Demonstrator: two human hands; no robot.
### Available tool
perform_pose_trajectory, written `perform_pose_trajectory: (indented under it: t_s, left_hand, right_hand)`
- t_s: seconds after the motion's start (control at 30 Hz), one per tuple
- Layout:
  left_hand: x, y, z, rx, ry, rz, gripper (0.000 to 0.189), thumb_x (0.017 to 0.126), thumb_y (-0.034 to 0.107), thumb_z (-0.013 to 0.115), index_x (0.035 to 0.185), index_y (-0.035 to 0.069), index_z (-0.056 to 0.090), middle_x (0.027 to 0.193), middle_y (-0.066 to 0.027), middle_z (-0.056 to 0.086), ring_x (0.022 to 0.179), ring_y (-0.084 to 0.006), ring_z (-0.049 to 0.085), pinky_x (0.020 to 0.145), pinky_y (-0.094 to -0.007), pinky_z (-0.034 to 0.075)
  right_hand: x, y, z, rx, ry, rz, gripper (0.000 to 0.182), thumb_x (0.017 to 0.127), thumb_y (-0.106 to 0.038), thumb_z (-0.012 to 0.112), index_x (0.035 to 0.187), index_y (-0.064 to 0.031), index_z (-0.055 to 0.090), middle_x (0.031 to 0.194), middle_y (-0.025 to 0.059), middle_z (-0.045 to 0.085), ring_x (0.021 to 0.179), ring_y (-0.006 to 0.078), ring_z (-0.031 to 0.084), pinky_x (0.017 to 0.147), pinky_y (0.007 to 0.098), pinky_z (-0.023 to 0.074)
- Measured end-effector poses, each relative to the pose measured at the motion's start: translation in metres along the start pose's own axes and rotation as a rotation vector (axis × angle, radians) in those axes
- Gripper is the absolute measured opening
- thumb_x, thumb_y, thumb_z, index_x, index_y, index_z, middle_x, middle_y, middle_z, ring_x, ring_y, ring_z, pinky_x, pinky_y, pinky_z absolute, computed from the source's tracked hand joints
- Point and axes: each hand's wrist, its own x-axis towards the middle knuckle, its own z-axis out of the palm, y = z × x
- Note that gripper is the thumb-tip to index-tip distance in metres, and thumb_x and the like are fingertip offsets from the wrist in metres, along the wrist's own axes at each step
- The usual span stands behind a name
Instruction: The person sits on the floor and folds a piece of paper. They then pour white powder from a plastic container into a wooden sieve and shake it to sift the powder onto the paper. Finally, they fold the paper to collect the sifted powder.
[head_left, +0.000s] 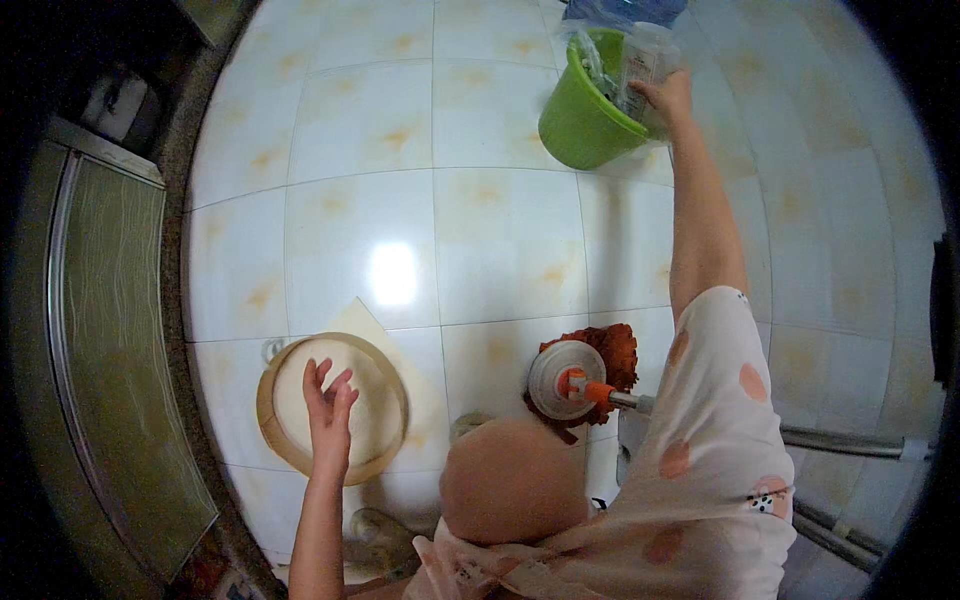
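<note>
At the upper right, my right hand (666, 99) grips a clear plastic container (646, 60) that bears writing. The container is at the rim of a green plastic bucket (589, 127), which is tilted. Clear plastic film (592, 60) shows at the bucket's mouth. My left hand (330, 397) is raised above a round tan container (268, 409) with a pale content, its fingers apart and nothing in them. Whether the left hand touches the content cannot be told. A pale flat sheet (409, 375) lies partly under the round container.
A mop (566, 380) with a round plate and reddish-brown strands lies near my bent knee (514, 480). Metal tubes (840, 441) run at the right. A cabinet door (120, 337) stands along the left. Something blue (626, 11) is behind the bucket. Tiles (360, 135) cover the floor.
</note>
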Motion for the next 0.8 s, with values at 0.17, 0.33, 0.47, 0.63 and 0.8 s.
perform_pose_trajectory:
  t_s: [0.17,0.33,0.47,0.63,0.8]
  left_hand:
    - [0.005,-0.016,0.003,-0.021,0.005,-0.075,0.060,0.086,0.026,0.049,0.133,0.010,0.015,0.131,-0.0126,0.027,0.112,-0.0232,0.042,0.088,-0.0377,0.040]
    - [0.014,-0.015,0.021,-0.035,-0.064,-0.051,0.061,0.085,0.027,0.051,0.132,0.008,0.018,0.130,-0.0125,0.028,0.112,-0.0238,0.042,0.087,-0.0378,0.041]
    - [0.010,-0.031,-0.004,-0.066,-0.012,-0.093,0.062,0.084,0.028,0.052,0.132,0.007,0.018,0.131,-0.0129,0.028,0.113,-0.0248,0.041,0.087,-0.0378,0.041]
    - [-0.006,-0.031,-0.097,-0.052,0.517,-0.020,0.051,0.085,0.025,0.050,0.127,0.004,0.030,0.128,-0.0135,0.034,0.112,-0.0228,0.043,0.089,-0.0352,0.039]
    - [-0.033,-0.130,-0.182,0.131,0.885,-0.149,0.058,0.080,0.029,0.057,0.120,-0.006,0.035,0.120,-0.0176,0.040,0.102,-0.0214,0.045,0.084,-0.0298,0.039]
  right_hand:
    - [-0.009,-0.044,0.017,-0.297,-0.087,0.090,0.075,0.048,-0.038,0.080,0.104,0.0030,0.051,0.100,0.0201,0.056,0.092,0.0327,0.055,0.079,0.0380,0.0452]
    - [0.030,-0.030,0.013,-0.579,-0.517,-0.006,0.079,0.052,-0.045,0.076,0.111,-0.0006,0.048,0.107,0.0174,0.054,0.097,0.0323,0.052,0.081,0.0395,0.0434]
    - [0.037,-0.030,0.037,-0.309,-0.501,-0.205,0.077,0.056,-0.050,0.071,0.109,0.0022,0.052,0.113,0.0171,0.051,0.105,0.0283,0.048,0.087,0.0401,0.0381]
    - [0.035,-0.062,-0.006,0.068,0.284,-0.118,0.063,0.066,-0.041,0.067,0.110,0.0026,0.051,0.103,0.0152,0.056,0.094,0.0234,0.053,0.080,0.0345,0.0424]
    - [-0.147,-0.292,-0.011,0.831,-0.336,-0.522,0.028,0.080,-0.018,0.052,0.103,-0.0028,0.056,0.105,0.0072,0.057,0.090,0.0162,0.056,0.082,0.0290,0.0416]
